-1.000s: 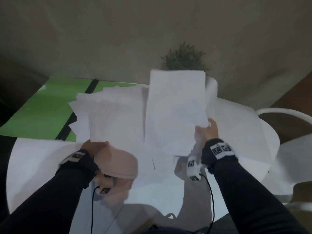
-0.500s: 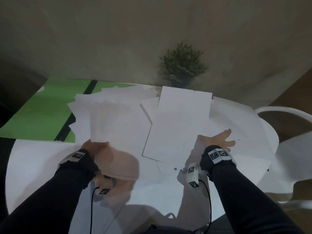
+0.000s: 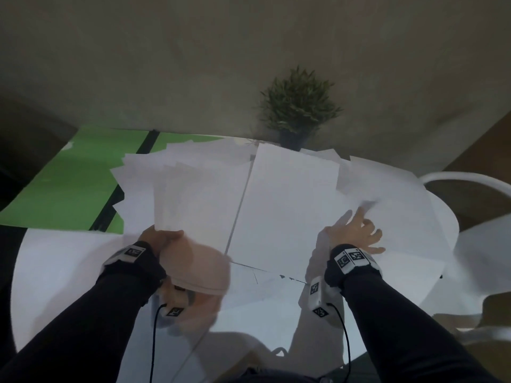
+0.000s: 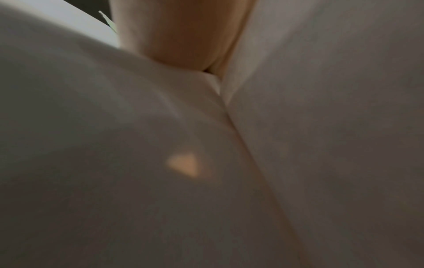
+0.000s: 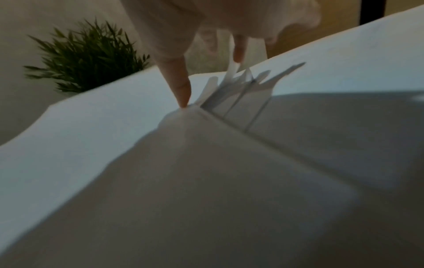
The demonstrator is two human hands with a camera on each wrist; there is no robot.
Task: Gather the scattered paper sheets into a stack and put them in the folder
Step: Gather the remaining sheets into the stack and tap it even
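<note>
My left hand point(image 3: 166, 236) grips the near edge of a fanned bunch of white sheets point(image 3: 190, 194); in the left wrist view its thumb point(image 4: 176, 36) presses on the paper point(image 4: 321, 145). One flat sheet point(image 3: 287, 205) lies in the middle on the pile. My right hand point(image 3: 359, 230) rests with spread fingers on the sheets at the right point(image 3: 392, 189). In the right wrist view its fingertips point(image 5: 183, 92) touch several upturned sheet corners point(image 5: 247, 85). A green folder point(image 3: 69, 175) with a black spine lies at the far left, partly under the sheets.
Everything lies on a round white table point(image 3: 60, 277). A small potted plant point(image 3: 298, 106) stands at the table's far edge, close behind the sheets. A white chair point(image 3: 470, 181) stands at the right. Beige floor lies beyond.
My right hand let go of the sheet it held up; the sheet dropped flat onto the pile. The hand moved right and spread onto the right-hand sheets. The left hand kept its grip.
</note>
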